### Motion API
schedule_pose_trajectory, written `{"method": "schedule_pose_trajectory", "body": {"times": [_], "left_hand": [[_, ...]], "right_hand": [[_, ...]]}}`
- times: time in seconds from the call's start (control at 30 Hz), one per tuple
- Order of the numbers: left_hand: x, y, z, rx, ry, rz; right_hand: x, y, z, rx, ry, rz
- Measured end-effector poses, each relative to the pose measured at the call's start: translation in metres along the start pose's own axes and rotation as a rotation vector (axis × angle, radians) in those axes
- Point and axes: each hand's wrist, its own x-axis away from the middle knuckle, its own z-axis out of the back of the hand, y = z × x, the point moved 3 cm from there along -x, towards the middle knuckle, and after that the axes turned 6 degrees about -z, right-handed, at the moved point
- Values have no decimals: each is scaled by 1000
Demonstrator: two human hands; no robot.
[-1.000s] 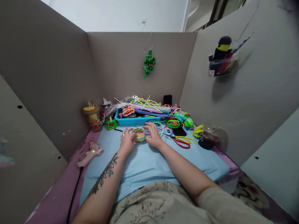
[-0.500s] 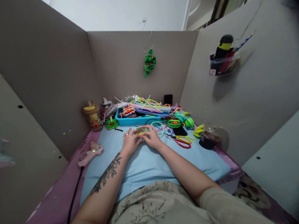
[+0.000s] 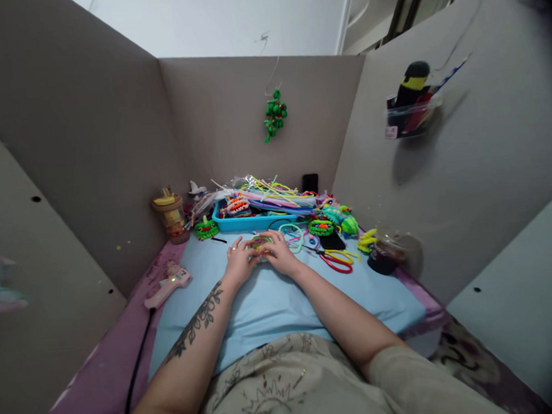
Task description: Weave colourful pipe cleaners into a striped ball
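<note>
My left hand (image 3: pixel 238 261) and my right hand (image 3: pixel 278 255) meet on the light blue mat (image 3: pixel 273 308), fingers curled round a small multicoloured pipe-cleaner ring (image 3: pixel 260 245) that is mostly hidden between them. Both hands pinch it from either side. Just beyond the fingers stands a blue tray (image 3: pixel 253 222) piled with pipe cleaners. Red and yellow scissors (image 3: pixel 336 261) lie to the right of my right hand.
A pink glue gun (image 3: pixel 167 287) with a black cord lies at the left on the purple cloth. A yellow-lidded jar (image 3: pixel 170 215) stands at the back left. Green pipe-cleaner figures (image 3: pixel 322 228) and a dark cup (image 3: pixel 383 259) sit at the right. Grey partition boards enclose the desk; a green figure (image 3: pixel 275 114) hangs on the back wall.
A second ago the ring lay visible between my hands. My fingers have since closed in over it and now cover most of it.
</note>
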Motion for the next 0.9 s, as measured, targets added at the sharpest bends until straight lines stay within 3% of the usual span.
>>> {"method": "schedule_pose_trajectory", "body": {"times": [0.43,0.77,0.9], "left_hand": [[0,-1,0,21,-41,-45],[-2,5,3,54,-57,-50],[-1,6,4,43,-38,-36]], "right_hand": [[3,-15,6,175,-57,105],[5,-28,12,443,-7,95],[3,-23,13,386,32,32]]}}
